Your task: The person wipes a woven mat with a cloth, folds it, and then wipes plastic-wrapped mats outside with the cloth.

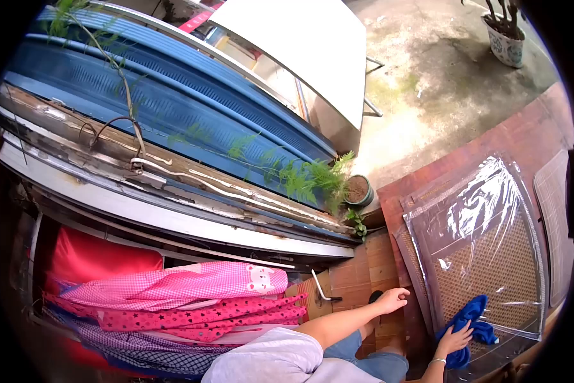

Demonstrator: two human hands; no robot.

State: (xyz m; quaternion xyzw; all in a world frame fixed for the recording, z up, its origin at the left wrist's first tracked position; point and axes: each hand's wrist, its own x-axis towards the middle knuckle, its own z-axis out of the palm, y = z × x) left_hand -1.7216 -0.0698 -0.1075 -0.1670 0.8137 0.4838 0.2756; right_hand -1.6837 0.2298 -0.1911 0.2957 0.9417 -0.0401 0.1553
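Note:
My right hand [454, 340], with a light band at the wrist, presses on a bunched blue cloth [471, 312], its fingers over the folds. The cloth lies on the near end of a clear plastic cover [475, 220] with dark edging. Beneath that cover shows a brown woven mat [491, 265]. Left of the mat, my left hand [394, 300] hangs in the air beside the table edge, fingers loosely bent and a little apart, with nothing visible in it.
A reddish-brown table [421, 182] carries the mat. Pink checked fabric [191, 281] and other cloths hang at lower left. A blue ridged panel [172, 96], a small potted plant [358, 190] and a white board [306, 45] stand beyond. A patterned flowerpot [505, 45] is far right.

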